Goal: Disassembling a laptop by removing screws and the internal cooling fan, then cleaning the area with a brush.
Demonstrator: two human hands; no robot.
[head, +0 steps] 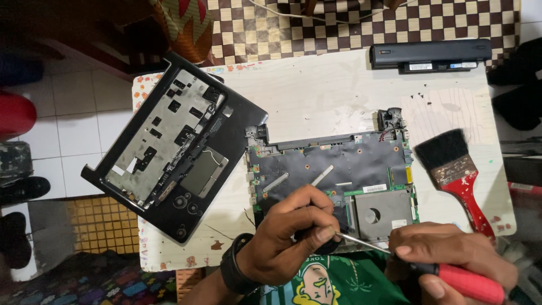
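A laptop base with its exposed motherboard (pixel 333 164) lies on the white table (pixel 316 90) in front of me. My right hand (pixel 451 251) grips a screwdriver with a red handle (pixel 471 282); its thin metal shaft (pixel 361 240) points left toward the board's near edge. My left hand (pixel 293 237), with a black watch on the wrist, has its fingers curled over the board's near edge, and the fingertips pinch the shaft close to its tip. The tip itself is hidden behind the fingers.
A detached black palmrest cover (pixel 175 149) lies tilted on the table's left side, overhanging the edge. A long black battery (pixel 432 55) rests at the far right edge. A red-handled paintbrush (pixel 454 169) lies right of the board. Tiled floor and a checkered mat surround the table.
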